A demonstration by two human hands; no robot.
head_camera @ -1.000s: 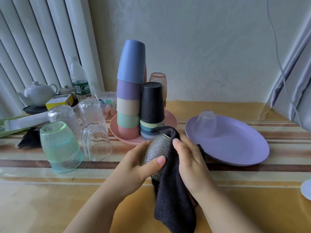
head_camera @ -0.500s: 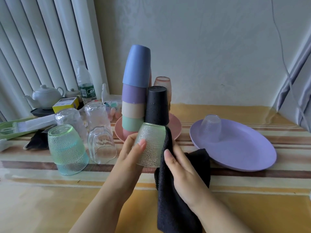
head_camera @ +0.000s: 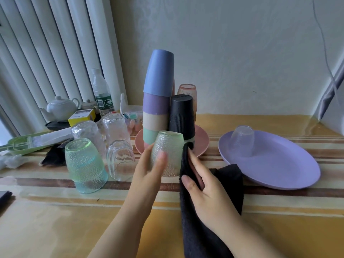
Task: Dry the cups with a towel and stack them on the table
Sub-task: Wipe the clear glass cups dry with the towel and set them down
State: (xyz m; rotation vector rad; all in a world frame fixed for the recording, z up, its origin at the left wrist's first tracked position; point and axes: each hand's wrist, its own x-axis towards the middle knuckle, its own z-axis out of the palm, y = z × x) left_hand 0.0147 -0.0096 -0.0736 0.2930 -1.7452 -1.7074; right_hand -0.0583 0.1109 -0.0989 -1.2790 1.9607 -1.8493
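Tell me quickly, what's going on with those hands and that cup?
Left hand grips pale bumpy glass cup, upside down. Right hand holds dark towel beside it. Tall stack of coloured plastic cups stands close behind.

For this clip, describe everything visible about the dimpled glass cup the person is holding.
The dimpled glass cup is clear, faintly green glass with a pebbled surface, held upside down, base up, above the striped table. The left hand grips its side, thumb across the front. The right hand holds a dark towel against the cup's right side. It sits in front of the pink plate that carries the stacked cups.
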